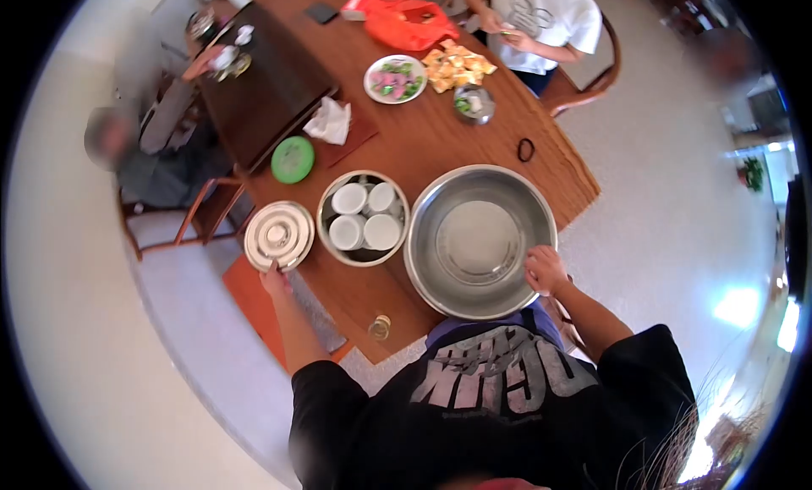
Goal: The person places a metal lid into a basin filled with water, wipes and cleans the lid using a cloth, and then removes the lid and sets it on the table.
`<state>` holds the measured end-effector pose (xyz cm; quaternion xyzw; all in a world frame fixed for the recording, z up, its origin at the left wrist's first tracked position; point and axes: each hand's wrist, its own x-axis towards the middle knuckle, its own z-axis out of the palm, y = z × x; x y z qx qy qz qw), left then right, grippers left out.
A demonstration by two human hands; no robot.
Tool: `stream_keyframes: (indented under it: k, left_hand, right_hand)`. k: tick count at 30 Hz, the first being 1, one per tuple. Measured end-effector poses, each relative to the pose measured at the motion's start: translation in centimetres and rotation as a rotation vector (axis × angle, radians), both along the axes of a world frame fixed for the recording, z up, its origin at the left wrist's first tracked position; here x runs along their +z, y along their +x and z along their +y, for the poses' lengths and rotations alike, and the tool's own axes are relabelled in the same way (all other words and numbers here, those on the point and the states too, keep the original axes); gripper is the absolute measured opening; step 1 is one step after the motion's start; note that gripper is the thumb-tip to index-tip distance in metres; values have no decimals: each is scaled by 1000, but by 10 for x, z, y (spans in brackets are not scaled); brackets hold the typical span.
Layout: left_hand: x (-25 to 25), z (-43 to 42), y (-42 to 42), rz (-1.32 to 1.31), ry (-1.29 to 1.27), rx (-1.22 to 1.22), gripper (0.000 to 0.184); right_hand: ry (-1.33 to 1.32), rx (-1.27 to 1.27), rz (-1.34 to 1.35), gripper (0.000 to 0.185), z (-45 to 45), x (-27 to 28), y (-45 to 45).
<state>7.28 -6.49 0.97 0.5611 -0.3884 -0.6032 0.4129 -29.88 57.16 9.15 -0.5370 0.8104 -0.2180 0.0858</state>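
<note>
Currently pinching the near edge of a lid (296,218) in the left hand (275,279), and grasping the right rim of a basin (436,253) in the right hand (545,270), fingers curled over it. Holding the lid just beside the pot (322,236), at the left edge of the table (499,139), and the basin on the pot's other side, at the near edge, close to the body. Showing a pale, shiny lid with rings around a central knob (276,233), and a wide, silvery-grey basin with a paler bottom. Pointing the knob upward, with the basin's mouth facing up too; presenting round shapes, with no long axis on either. Reflecting light off smooth, metallic surfaces, against brown, grained wood underneath. Having four round white cups (348,198) inside the pot, between lid and basin
</note>
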Motion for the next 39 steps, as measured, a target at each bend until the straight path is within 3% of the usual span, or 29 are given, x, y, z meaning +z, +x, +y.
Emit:
stream_keyframes:
  k: [2,5,8,11,14,21,25,39]
  left_hand:
    - [64,39,-35,63,-109,29,33]
    - [73,50,-33,-224,-625,-202,34]
    - [132,109,-66,-433,-694,-215,26]
    - [178,166,-94,-813,-963,-354,20]
    - [169,180,-100,-795,-1557,-514,23]
    - [141,209,-113,-849,-1675,-793,33]
    - [127,212,-120,-839,-1724,-823,39]
    - [104,219,-126,-846,-1719,-1027,33]
  right_hand:
    - [-16,8,1,13,2,-2,-1]
    - [-52,32,-3,13,5,-7,0]
    - [-65,38,-20,13,6,-6,-2]
    - [-71,41,1,13,6,-4,3]
    - [-111,23,21,12,8,-6,4]
    - [-131,33,32,12,11,-9,4]
    - [-137,25,34,11,9,-8,6]
    - [-179,16,44,10,7,0,8]
